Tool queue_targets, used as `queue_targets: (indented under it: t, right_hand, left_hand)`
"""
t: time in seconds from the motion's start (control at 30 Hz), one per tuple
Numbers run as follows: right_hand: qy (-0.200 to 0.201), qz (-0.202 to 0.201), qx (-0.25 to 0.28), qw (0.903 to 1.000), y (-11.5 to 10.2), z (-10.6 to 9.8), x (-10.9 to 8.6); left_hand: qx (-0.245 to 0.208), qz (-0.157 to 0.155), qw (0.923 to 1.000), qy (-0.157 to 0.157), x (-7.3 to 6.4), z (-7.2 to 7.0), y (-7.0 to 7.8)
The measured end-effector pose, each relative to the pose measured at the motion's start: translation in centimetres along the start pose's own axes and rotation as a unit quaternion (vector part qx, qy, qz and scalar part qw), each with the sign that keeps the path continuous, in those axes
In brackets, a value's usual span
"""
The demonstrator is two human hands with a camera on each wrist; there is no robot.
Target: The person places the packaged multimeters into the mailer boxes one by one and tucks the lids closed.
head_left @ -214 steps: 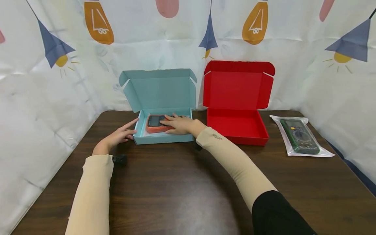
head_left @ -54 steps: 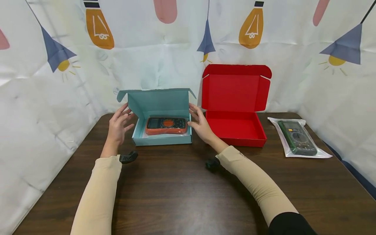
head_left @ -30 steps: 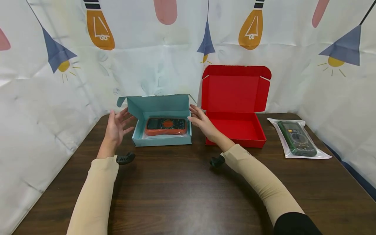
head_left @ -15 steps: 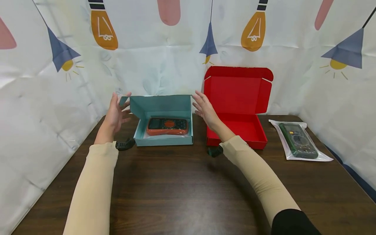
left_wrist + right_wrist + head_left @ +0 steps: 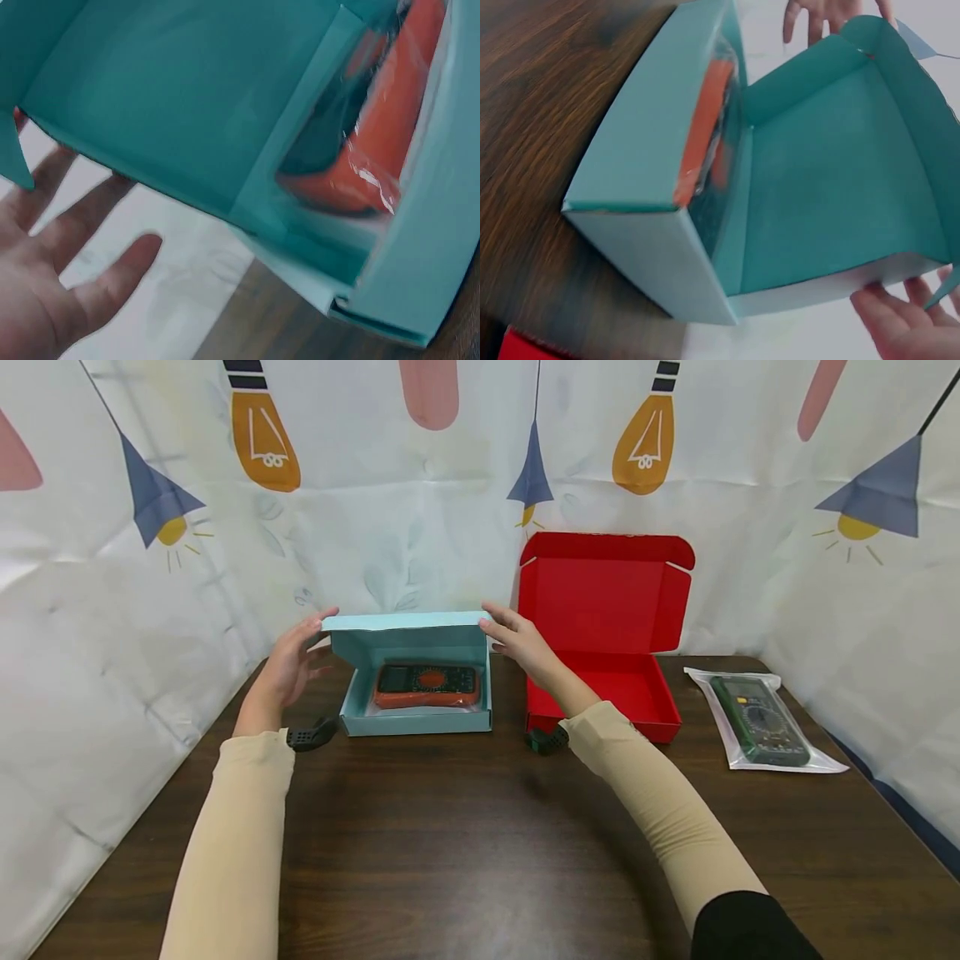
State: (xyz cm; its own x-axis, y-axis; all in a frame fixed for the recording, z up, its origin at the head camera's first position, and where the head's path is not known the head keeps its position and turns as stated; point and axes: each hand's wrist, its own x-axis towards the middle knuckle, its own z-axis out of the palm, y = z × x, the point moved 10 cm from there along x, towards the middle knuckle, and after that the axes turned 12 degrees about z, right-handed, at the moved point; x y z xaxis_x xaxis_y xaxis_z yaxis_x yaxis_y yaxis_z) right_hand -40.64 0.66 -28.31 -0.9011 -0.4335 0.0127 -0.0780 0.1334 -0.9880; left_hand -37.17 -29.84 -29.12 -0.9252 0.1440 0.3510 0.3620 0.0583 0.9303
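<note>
1. The teal mailer box (image 5: 416, 723) sat toward the back of the dark wood-grain table (image 5: 420, 843), its low front wall facing me.
2. Its hinged lid (image 5: 408, 647) stood partway up, tilted forward over the tray; the inside was a deeper, shaded teal, while the front flap (image 5: 405, 622) lay nearly level and caught the light, much paler.
3. Inside the tray lay an orange-cased multimeter (image 5: 427, 697), face up, with a dark face, a screen at the left and a round orange dial in the middle. Its clear plastic wrap creased and shone along the case, pale film showing beneath its front edge.
4. My left hand (image 5: 288, 662) was at the lid's left corner, fingers spread and fairly straight, tips against the side edge and thumb standing apart; I had nothing clasped in it.
5. My right hand (image 5: 534, 653) was at the right corner, fingers loosely extended, the thumb touching the lid's side; I saw no firm grip there.
6. Just right of the teal box stood a red mailer box (image 5: 603, 589), lid upright.
7. Farther right, a green-cased multimeter (image 5: 761, 720) lay slanted on the table in a clear plastic bag (image 5: 825, 764).
</note>
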Motion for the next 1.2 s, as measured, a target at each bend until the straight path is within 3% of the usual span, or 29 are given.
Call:
queue_targets:
  t: [0.3,0.53,0.97,1.2]
  right_hand:
    - [-0.016,-0.001,-0.065,0.9978,1.0,-0.3,-0.5]
    - [-0.027,-0.010,-0.074,0.9968,1.4,-0.3,-0.6]
    - [-0.042,-0.025,-0.060,0.9970,2.4,0.4,-1.2]
    - [-0.032,-0.043,-0.061,0.9967,2.7,0.8,-1.5]
  left_hand:
    - [-0.015,0.035,0.9992,-0.010,-0.5,-0.5,-0.9]
    - [-0.016,0.059,0.9979,-0.022,-1.0,-0.7,-1.2]
    - [0.016,0.070,0.9974,0.000,-1.8,-1.0,-1.9]
    - [0.021,0.078,0.9967,0.009,-2.3,-1.1,-2.2]
